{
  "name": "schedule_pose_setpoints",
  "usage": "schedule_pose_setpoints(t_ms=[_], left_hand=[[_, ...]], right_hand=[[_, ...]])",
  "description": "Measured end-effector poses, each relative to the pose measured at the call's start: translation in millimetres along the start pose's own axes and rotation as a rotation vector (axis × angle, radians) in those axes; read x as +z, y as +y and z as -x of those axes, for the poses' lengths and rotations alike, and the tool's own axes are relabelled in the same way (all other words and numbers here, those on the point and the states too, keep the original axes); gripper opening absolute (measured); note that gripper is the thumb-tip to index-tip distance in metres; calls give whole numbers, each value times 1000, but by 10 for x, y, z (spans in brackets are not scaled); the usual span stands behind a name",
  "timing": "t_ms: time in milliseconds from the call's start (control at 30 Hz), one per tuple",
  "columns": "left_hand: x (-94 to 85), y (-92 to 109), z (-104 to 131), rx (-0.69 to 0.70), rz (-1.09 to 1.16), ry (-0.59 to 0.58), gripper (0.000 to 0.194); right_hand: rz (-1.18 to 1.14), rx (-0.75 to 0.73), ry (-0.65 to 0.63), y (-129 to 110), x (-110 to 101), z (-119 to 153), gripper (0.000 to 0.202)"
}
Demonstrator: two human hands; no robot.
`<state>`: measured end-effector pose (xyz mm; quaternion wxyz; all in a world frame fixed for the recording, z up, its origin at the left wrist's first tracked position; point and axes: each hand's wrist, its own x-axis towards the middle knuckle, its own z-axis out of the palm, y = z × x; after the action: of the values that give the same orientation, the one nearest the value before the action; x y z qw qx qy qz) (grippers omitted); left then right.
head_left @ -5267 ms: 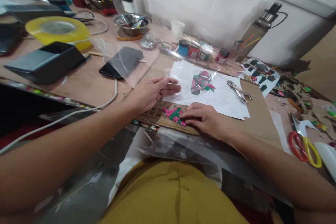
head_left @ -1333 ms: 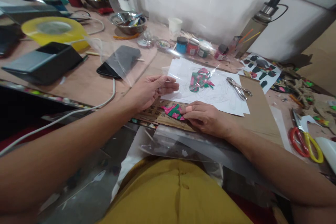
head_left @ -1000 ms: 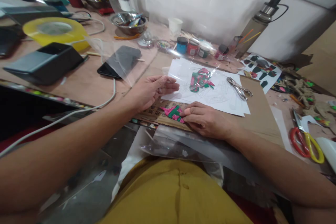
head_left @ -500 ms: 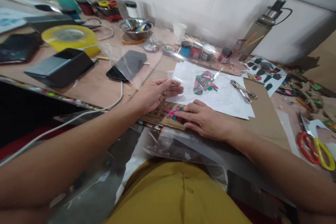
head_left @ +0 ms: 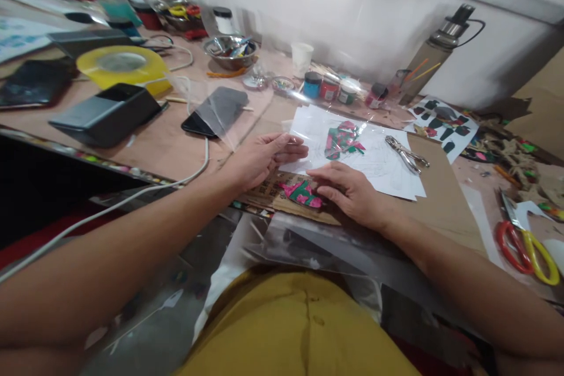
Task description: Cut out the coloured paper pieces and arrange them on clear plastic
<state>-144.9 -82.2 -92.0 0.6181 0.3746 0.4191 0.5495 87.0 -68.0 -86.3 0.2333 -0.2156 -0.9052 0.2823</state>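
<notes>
My left hand (head_left: 275, 155) is closed at the near edge of a clear plastic sheet (head_left: 215, 114), thumb above the straight fingers. The sheet's far outline is hard to make out. My right hand (head_left: 346, 188) is open with fingers loosely bent, just right of a small pink and green painted cutout (head_left: 302, 194). This cutout lies flat on a piece of printed brown cardboard (head_left: 264, 195) at the table's near edge. Beyond my hands, a larger pink and green piece (head_left: 342, 140) rests on white papers (head_left: 374, 167) with faint pencil lines.
A metal hole punch (head_left: 406, 154) lies on the papers. Scissors (head_left: 526, 252) with red and yellow handles are at right. On the left are a phone (head_left: 215, 110), yellow tape roll (head_left: 121, 64) and white cable (head_left: 180, 181). Paint jars (head_left: 328, 89) and a bottle (head_left: 434, 53) stand behind.
My right hand has lifted off the small painted cutout and shifted slightly up and right, uncovering it. My left hand stays in nearly the same place.
</notes>
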Motion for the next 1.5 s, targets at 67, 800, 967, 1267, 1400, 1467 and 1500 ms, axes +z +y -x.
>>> schedule_pose_setpoints(t_ms=[67, 800, 967, 1267, 1400, 1467, 1500], left_hand=[[-1, -2, 0, 7, 3, -2, 21], [-5, -9, -6, -4, 16, -5, 21], [-1, 0, -3, -3, 12, -2, 22], [9, 4, -2, -19, -30, 21, 21], [-7, -14, -12, 0, -6, 5, 20], [-12, -20, -16, 5, 2, 0, 20], [-12, -21, -16, 6, 4, -3, 21]], right_hand=[[29, -9, 3, 14, -13, 11, 30], [278, -70, -150, -104, -116, 119, 44], [418, -80, -328, -174, -92, 100, 44], [234, -18, -150, -140, -188, 188, 42], [324, -70, -233, -184, -210, 244, 38], [355, -119, -261, -205, -205, 253, 36], [362, -137, -279, -212, -199, 254, 35]])
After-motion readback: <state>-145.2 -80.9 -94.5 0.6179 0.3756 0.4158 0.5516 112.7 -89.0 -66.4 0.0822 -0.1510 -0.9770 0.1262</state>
